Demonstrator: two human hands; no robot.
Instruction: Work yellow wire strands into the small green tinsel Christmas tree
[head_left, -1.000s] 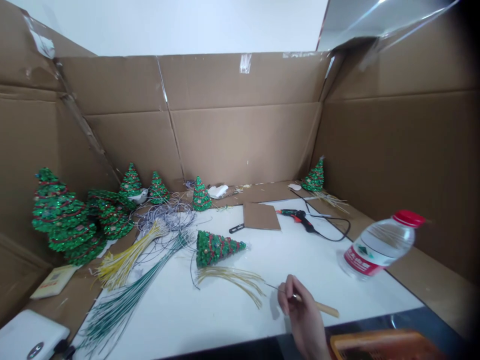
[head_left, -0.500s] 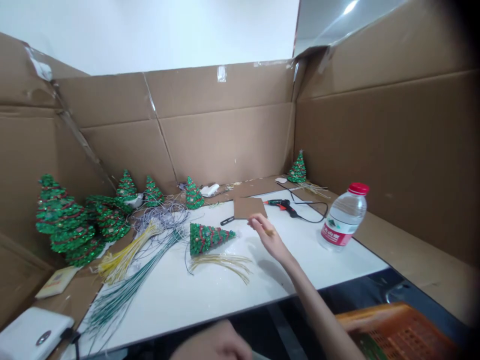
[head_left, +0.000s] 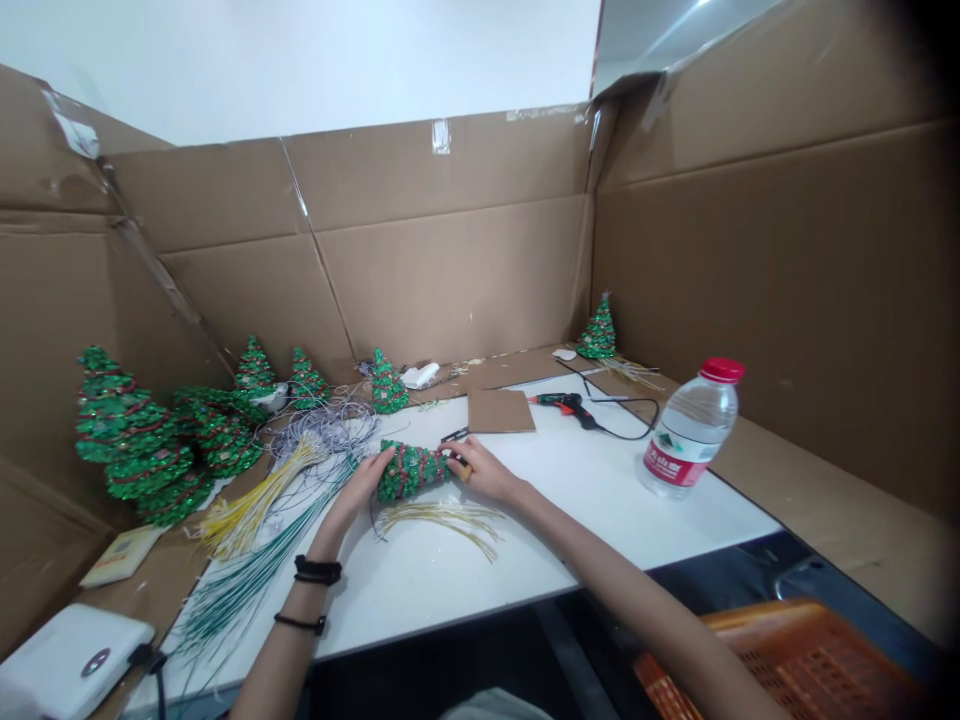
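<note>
A small green tinsel tree with red garland lies on its side on the white board. My left hand has its fingers closed on the base end of the tree. At the tip end, the fingers of my right hand are pinched, with a small tan piece showing between them; the tip is hidden. Pale yellow strands lie just in front of the tree. Behind my right hand are a black clip-like tool and a brown cardboard square.
Several green trees stand at the left and back. Yellow and green wires lie at left, near a white box. A glue gun, a water bottle and an orange basket are at right.
My left hand has come up from the bottom edge and taken hold of the tree's base end. My right hand has moved left and down to the tree's tip.
</note>
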